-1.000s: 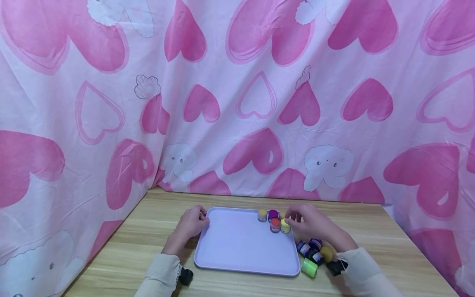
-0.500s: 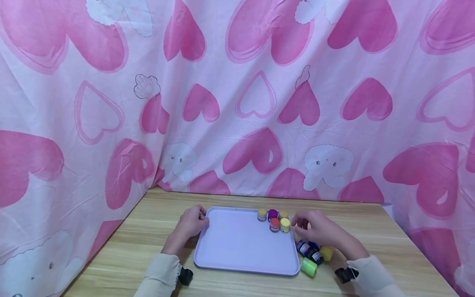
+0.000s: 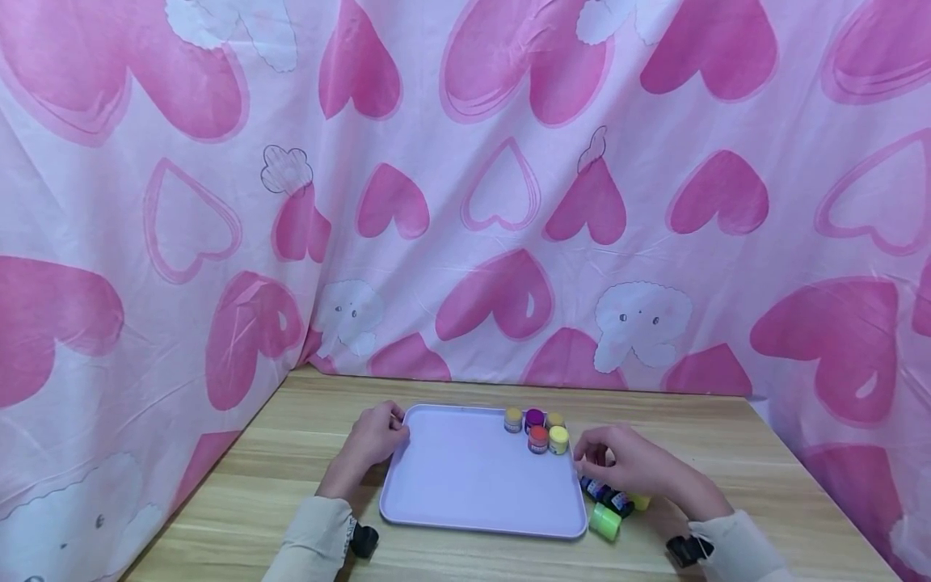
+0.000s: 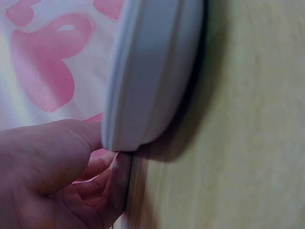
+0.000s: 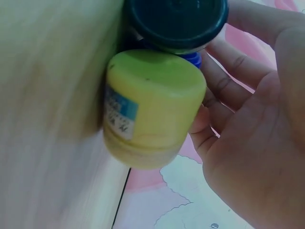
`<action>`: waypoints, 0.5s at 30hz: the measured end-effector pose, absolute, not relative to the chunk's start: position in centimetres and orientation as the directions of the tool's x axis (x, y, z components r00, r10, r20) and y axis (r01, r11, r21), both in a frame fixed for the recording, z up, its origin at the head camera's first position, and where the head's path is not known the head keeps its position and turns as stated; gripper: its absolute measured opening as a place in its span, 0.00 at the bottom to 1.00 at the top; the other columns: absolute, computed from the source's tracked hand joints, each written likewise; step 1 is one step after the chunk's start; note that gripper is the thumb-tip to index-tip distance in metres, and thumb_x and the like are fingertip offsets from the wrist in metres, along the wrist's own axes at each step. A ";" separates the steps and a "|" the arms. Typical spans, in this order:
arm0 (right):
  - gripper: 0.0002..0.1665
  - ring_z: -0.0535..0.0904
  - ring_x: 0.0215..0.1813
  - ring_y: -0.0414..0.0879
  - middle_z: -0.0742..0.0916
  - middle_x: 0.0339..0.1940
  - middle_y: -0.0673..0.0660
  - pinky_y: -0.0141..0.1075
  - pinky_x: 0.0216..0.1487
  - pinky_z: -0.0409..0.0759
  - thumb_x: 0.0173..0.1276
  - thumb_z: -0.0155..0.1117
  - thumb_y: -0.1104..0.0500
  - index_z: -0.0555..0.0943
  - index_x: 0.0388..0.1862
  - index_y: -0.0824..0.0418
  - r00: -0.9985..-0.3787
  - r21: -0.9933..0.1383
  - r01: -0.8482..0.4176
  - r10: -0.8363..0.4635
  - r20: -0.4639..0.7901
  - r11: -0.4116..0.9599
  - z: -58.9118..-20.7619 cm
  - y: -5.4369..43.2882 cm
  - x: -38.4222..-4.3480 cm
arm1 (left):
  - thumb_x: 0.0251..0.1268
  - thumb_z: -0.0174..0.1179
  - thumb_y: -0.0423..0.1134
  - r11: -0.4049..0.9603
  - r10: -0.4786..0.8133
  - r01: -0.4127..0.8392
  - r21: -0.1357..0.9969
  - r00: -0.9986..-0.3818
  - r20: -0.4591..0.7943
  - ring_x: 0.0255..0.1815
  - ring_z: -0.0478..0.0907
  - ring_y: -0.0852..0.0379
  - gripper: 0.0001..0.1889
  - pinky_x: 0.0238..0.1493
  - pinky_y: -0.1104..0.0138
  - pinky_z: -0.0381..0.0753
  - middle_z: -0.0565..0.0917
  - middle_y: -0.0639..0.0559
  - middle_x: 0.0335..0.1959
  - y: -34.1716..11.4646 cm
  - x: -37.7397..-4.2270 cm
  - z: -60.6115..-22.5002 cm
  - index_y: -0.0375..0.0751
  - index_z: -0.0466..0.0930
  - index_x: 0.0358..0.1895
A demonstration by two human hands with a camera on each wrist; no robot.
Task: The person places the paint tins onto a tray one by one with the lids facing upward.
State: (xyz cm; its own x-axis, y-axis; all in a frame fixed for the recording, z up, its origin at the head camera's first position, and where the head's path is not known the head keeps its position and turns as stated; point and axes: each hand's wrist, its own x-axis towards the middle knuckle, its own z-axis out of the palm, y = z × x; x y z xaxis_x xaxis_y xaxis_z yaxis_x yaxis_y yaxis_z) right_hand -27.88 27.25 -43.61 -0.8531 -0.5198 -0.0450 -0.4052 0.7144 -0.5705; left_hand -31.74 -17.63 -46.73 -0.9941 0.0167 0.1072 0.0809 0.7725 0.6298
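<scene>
In the head view my left hand holds the lilac tray by its left rim. The left wrist view shows the thumb on one side of the tray's edge, with fingertips at its underside. My right hand hovers at the tray's right side, over a group of small paint jars. Close by in the right wrist view are a yellow paint jar, a dark-lidded jar and a bit of blue. The right fingers reach behind these jars, loosely bent, with nothing visibly pinched.
Upright in the tray's far right corner stand several paint jars, among them a red one, a light yellow one and a purple one. A green jar lies on the wooden table. Heart-patterned cloth hangs behind.
My right hand has moved away from the light yellow jar in the tray, rightward and toward me, over the loose jars. My left hand stays on the tray's rim.
</scene>
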 end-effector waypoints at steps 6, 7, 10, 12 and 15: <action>0.09 0.82 0.40 0.40 0.88 0.37 0.43 0.30 0.42 0.84 0.76 0.73 0.45 0.89 0.48 0.46 -0.846 -0.606 -0.379 -0.527 -0.079 0.699 -44.1 27.6 -27.4 | 0.67 0.69 0.33 0.774 0.022 0.084 0.628 -0.994 0.106 0.36 0.81 0.56 0.10 0.41 0.61 0.84 0.86 0.50 0.34 -17.6 -31.6 -46.6 0.35 0.83 0.47; 0.09 0.82 0.40 0.40 0.88 0.38 0.43 0.30 0.42 0.84 0.75 0.73 0.45 0.89 0.49 0.46 -0.843 -0.611 -0.381 -0.532 -0.079 0.694 -44.1 27.6 -27.3 | 0.67 0.69 0.33 0.773 0.021 0.080 0.630 -0.995 0.100 0.36 0.81 0.56 0.10 0.41 0.62 0.84 0.86 0.50 0.34 -17.6 -31.6 -46.6 0.35 0.83 0.47; 0.09 0.82 0.41 0.40 0.88 0.39 0.43 0.30 0.44 0.84 0.75 0.74 0.46 0.88 0.49 0.46 -0.836 -0.614 -0.387 -0.543 -0.081 0.688 -44.2 27.7 -27.4 | 0.67 0.69 0.33 0.769 0.020 0.074 0.635 -0.996 0.092 0.36 0.81 0.56 0.10 0.41 0.62 0.84 0.86 0.50 0.34 -17.6 -31.6 -46.6 0.35 0.83 0.48; 0.09 0.82 0.41 0.39 0.88 0.40 0.42 0.30 0.44 0.84 0.75 0.74 0.46 0.88 0.48 0.45 -0.832 -0.615 -0.390 -0.548 -0.082 0.685 -44.2 27.7 -27.4 | 0.67 0.69 0.33 0.769 0.020 0.072 0.635 -0.996 0.089 0.36 0.81 0.56 0.10 0.41 0.62 0.84 0.86 0.50 0.35 -17.6 -31.6 -46.7 0.35 0.83 0.48; 0.07 0.82 0.41 0.39 0.89 0.40 0.42 0.30 0.45 0.84 0.75 0.74 0.47 0.89 0.48 0.45 -0.830 -0.619 -0.389 -0.552 -0.087 0.682 -44.3 27.7 -27.4 | 0.67 0.68 0.33 0.769 0.020 0.074 0.635 -0.996 0.092 0.37 0.82 0.56 0.10 0.41 0.62 0.85 0.86 0.50 0.35 -17.6 -31.6 -46.5 0.35 0.83 0.48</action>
State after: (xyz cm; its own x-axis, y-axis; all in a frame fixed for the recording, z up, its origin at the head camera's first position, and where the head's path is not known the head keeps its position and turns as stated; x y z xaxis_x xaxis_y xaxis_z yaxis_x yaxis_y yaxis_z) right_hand -27.38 27.70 -44.26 -0.8296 -0.5516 -0.0865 -0.3891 0.6823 -0.6189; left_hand -31.65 -17.61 -46.51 -0.9955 0.0196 0.0924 0.0741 0.7691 0.6348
